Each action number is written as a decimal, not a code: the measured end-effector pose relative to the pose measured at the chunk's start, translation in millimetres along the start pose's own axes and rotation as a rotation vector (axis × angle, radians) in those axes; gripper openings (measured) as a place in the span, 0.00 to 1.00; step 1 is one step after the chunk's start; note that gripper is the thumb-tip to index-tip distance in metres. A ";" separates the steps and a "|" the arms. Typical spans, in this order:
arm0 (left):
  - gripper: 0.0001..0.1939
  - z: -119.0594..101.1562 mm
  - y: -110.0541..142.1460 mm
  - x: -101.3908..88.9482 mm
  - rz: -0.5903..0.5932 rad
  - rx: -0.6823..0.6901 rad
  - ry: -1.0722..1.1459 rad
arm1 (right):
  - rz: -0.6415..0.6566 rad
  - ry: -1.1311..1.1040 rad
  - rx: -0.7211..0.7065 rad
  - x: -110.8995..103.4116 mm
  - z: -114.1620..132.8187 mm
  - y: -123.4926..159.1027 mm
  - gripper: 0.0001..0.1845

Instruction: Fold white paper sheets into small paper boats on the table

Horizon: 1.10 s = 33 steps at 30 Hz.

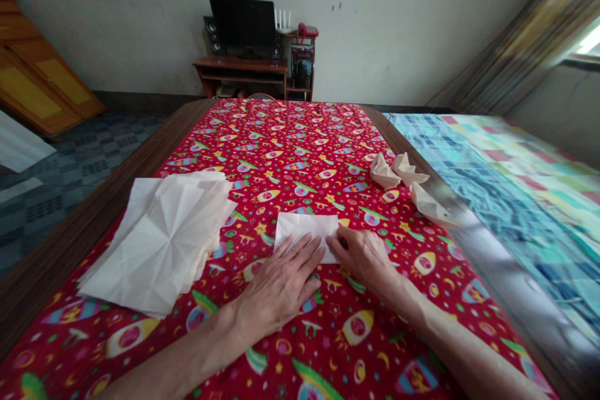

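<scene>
A folded white sheet of paper point(307, 225) lies flat on the red patterned cloth in front of me. My left hand point(290, 272) rests palm down on its lower left part, fingers stretched out. At the sheet's right edge, my right hand point(363, 253) has its fingers curled, with thumb and forefinger closed on the paper's edge. To the left lies a stack of creased white paper sheets point(159, 244), the top one marked with fold lines spreading from its centre. Several folded paper shapes sit at the right: one point(384, 172), another point(409, 169) and a third point(431, 205).
The red cloth point(290, 169) covers a long table with a dark wooden edge point(140, 156). A bed with a chequered cover point(506, 200) adjoins on the right. Beyond the table's far end stands a desk point(239, 64) with a monitor point(242, 25). A wooden cabinet point(42, 75) is at far left.
</scene>
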<state>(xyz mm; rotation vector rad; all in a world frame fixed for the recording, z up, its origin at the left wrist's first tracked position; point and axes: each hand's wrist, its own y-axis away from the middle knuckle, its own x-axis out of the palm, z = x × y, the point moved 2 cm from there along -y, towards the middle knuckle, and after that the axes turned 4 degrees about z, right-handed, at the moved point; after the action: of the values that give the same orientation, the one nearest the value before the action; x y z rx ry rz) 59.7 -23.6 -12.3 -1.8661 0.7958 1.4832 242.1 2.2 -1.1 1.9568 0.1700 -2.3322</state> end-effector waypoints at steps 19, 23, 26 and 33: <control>0.26 3.8 4.5 7.1 -0.030 -0.029 -0.006 | -0.130 0.030 -0.035 0.3 -2.8 7.4 0.14; 0.24 2.5 4.7 5.5 -0.053 -0.038 -0.001 | -0.346 0.100 -0.186 -8.0 8.7 25.3 0.19; 0.23 1.0 4.5 4.1 -0.053 -0.043 0.003 | -0.333 0.082 -0.495 -6.4 26.3 42.4 0.24; 0.27 -3.6 9.4 2.5 -0.056 -0.085 -0.062 | -0.042 0.014 -0.642 16.7 22.3 52.6 0.38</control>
<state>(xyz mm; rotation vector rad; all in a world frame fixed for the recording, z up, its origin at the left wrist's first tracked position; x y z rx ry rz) 55.1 -32.4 -15.1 -1.8787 0.6554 1.5532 224.9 -53.1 -15.1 1.6446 0.8457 -1.9367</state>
